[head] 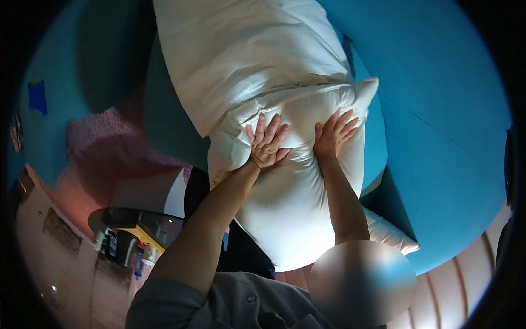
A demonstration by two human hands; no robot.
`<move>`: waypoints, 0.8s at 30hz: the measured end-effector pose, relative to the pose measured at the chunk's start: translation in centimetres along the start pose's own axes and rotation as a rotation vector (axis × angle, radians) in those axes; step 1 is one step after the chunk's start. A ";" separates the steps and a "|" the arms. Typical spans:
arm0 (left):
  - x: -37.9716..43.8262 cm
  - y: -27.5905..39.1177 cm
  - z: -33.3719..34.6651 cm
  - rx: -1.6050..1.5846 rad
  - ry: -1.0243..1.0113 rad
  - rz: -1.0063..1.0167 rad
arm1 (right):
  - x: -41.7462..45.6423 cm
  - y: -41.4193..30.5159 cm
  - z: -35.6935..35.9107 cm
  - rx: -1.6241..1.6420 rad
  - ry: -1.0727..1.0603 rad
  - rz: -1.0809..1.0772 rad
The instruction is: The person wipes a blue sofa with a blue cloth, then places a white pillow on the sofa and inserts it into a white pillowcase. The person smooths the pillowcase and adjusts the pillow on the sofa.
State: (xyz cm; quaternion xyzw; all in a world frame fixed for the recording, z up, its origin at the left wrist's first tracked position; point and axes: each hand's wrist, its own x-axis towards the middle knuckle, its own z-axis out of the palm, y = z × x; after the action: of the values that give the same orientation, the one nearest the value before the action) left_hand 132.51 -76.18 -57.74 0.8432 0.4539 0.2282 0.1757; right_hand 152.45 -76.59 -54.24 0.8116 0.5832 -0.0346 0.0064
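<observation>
A plump white pillow (296,205) lies before me, its folded, seamed end bunched up beneath my hands. My left hand (268,142) presses flat on the pillow near its left side, fingers spread. To the right, my right hand (335,133) rests on the same pillow close to its right edge, palm down with the fingers a little apart. Neither hand grips the cloth as far as I can see. Beyond the pillow, a white sheet or quilt (254,45) spreads over the blue sofa.
The blue upholstered sofa (444,123) curves round on the right. Another pale pillow (390,232) sticks out at the lower right. On the left stands a dark round table (156,216) with cups and bottles, near a pinkish rug (92,133).
</observation>
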 end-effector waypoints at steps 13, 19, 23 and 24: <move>0.9 0.0 1.6 -0.123 0.034 -0.058 | 1.4 1.1 3.2 0.116 0.177 -0.091; 3.3 1.3 -7.1 -0.121 -0.382 -0.104 | 0.5 1.6 1.3 0.191 0.108 0.018; 0.7 -1.6 -12.0 0.114 -0.442 -0.057 | -0.4 -1.6 -2.9 0.135 0.204 -0.143; -0.2 -2.5 -11.7 0.146 -0.391 -0.047 | -0.7 -3.3 -4.1 0.122 0.173 -0.250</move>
State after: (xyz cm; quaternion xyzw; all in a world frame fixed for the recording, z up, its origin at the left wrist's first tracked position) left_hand 124.31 -74.01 -49.26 0.8712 0.4460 0.0228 0.2041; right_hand 149.28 -75.94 -50.01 0.7314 0.6750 -0.0002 -0.0976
